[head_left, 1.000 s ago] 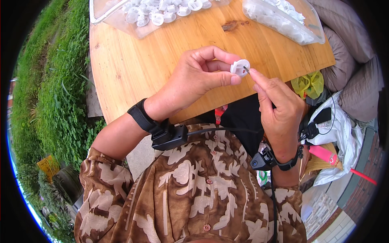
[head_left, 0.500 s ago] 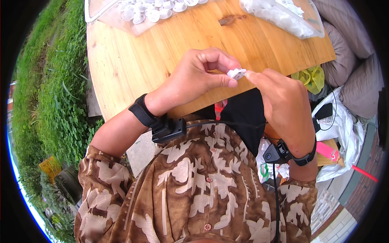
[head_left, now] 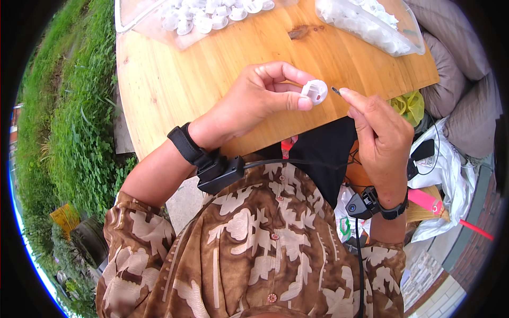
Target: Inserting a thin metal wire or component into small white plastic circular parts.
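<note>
Piece (head_left: pixel 316 91): small, white and round, its hollowed face turned to the right with a reddish spot inside; I see it held up against the wooden table (head_left: pixel 185 79), near the edge closest to the wearer.
Left hand (head_left: pixel 268 90): thumb and forefinger pinch the piece by its side.
Right hand (head_left: pixel 380 124): fingers close on a thin dark tool (head_left: pixel 336 91), only its end showing; I cannot tell exactly where the thumb presses.
Gap: the tool's tip points toward the piece, just beside it and not touching.
Left container (head_left: pixel 148 25): clear plastic, at the table's far side, holding many white caps (head_left: pixel 218 21).
Right container (head_left: pixel 422 46): also clear, heaped with white parts (head_left: pixel 366 26) whose shapes I cannot make out.
Wrists: I find a black strap (head_left: pixel 183 143) on the left and a small black camera (head_left: pixel 360 204) on the right.
Wearer: brown shirt (head_left: pixel 260 228) with pale leaf shapes.
Ground: greenery (head_left: pixel 74 111) on the left; yellow bag (head_left: pixel 409 108) and white bag (head_left: pixel 458 177) on the right.
</note>
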The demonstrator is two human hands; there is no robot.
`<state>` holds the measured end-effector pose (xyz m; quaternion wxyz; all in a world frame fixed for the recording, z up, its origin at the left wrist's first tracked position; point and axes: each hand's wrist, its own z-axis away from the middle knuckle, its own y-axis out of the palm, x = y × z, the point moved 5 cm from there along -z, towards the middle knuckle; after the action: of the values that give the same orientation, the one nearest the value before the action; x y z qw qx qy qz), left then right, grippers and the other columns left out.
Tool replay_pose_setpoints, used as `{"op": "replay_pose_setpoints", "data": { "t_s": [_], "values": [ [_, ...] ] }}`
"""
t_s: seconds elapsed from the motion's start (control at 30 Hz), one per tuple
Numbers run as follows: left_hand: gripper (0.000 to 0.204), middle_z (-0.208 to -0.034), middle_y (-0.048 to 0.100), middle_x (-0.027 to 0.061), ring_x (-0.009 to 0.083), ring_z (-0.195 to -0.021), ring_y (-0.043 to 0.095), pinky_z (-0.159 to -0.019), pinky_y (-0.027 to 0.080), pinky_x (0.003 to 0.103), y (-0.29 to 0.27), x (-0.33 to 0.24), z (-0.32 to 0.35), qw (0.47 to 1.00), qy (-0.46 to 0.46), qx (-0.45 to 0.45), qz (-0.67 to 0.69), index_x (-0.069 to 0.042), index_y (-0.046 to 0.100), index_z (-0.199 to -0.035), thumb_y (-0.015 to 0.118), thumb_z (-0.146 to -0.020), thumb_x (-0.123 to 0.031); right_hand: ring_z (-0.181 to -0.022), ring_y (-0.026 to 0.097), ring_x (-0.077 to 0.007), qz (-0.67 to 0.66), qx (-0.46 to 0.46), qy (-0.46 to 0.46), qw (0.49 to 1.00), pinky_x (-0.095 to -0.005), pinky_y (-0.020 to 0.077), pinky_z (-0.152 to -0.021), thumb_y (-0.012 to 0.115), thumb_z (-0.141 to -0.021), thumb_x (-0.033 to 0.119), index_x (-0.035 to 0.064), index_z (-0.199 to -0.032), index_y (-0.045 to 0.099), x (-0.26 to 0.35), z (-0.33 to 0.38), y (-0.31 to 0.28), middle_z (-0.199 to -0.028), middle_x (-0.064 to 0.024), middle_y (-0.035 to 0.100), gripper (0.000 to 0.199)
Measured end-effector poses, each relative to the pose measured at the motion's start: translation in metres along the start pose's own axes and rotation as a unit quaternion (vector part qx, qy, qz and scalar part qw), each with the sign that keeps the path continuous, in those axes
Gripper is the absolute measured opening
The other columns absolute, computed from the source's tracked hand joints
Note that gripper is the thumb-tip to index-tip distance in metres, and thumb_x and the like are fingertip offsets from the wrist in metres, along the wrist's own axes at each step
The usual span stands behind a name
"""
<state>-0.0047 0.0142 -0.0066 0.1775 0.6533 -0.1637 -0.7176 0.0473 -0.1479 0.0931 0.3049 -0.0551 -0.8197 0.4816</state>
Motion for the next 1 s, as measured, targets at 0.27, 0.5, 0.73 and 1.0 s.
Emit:
{"op": "replay_pose_setpoints", "data": {
  "t_s": [0.27,0.5,0.73,1.0],
  "values": [
    [0.032,-0.108,0.064,0.0060,0.0129,-0.100,0.061,-0.091,0.048,0.028,0.004,-0.005,0.003,0.998,0.000,-0.002,0.066,-0.003,0.059,-0.110,0.071,-0.081,-0.002,-0.065,0.060,-0.0272,-0.051,-0.070,0.020,0.996,-0.0339,0.0466,-0.058,0.061,-0.077,-0.008,0.0067,-0.105,0.068,0.001,0.009,0.020,-0.075,-0.0124,0.058,0.032],
    [0.037,-0.112,0.062,0.0064,0.0137,-0.103,0.061,-0.093,0.048,0.029,0.004,-0.008,0.003,0.998,0.019,-0.011,0.065,-0.003,0.057,-0.115,0.070,-0.081,0.000,-0.064,0.059,-0.0215,-0.041,-0.071,0.038,0.996,-0.0300,0.0456,-0.057,0.062,-0.079,-0.008,0.0049,-0.106,0.068,0.006,0.008,0.022,-0.074,-0.0112,0.060,0.031],
    [0.036,-0.111,0.064,0.0067,0.0136,-0.104,0.060,-0.095,0.047,0.029,0.004,-0.005,0.004,0.997,0.029,-0.007,0.065,-0.003,0.057,-0.115,0.070,-0.081,0.000,-0.064,0.059,-0.0179,-0.027,-0.073,0.051,0.996,-0.0272,0.0450,-0.058,0.062,-0.079,-0.009,0.0032,-0.106,0.068,0.010,0.008,0.024,-0.074,-0.0111,0.061,0.030],
    [0.035,-0.110,0.064,0.0062,0.0134,-0.104,0.060,-0.095,0.047,0.029,0.006,-0.006,0.006,0.997,0.023,-0.019,0.067,-0.003,0.058,-0.114,0.071,-0.081,-0.001,-0.065,0.060,-0.0196,-0.034,-0.088,0.033,0.995,-0.0287,0.0459,-0.059,0.062,-0.080,-0.009,0.0031,-0.107,0.067,0.009,0.011,0.029,-0.076,-0.0119,0.062,0.030]
  ]
}}
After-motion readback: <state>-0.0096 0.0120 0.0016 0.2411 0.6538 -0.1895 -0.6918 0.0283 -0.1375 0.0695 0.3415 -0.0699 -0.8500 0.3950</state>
